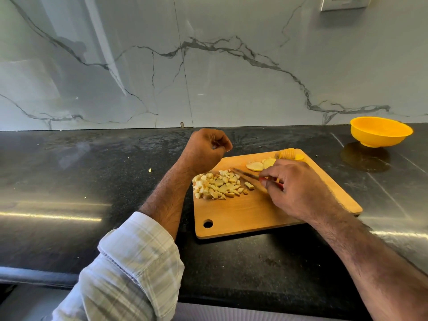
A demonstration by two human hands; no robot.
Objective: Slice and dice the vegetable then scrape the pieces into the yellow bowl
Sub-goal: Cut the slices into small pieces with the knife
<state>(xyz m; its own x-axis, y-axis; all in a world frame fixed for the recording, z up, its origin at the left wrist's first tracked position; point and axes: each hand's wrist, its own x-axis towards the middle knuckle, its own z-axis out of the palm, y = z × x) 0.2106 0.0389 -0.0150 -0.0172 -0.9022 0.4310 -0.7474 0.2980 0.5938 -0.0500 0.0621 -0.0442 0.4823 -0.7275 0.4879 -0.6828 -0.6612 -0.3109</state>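
I read no writing anywhere. My right hand (294, 188) grips the red-handled knife (249, 178); the pale diced vegetable pile (218, 186) lies at its nine o'clock on the wooden cutting board (243, 216). My left hand (205, 150) is fisted, empty. The yellow plastic bowl (381, 132) sits at two o'clock.

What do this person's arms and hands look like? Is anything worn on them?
Both hands are bare: no gloves, rings or watch show. The left hand comes from a forearm with a pale checked shirt sleeve, white with faint grey-green lines, rolled up below the elbow. The right hand and its forearm show no sleeve.
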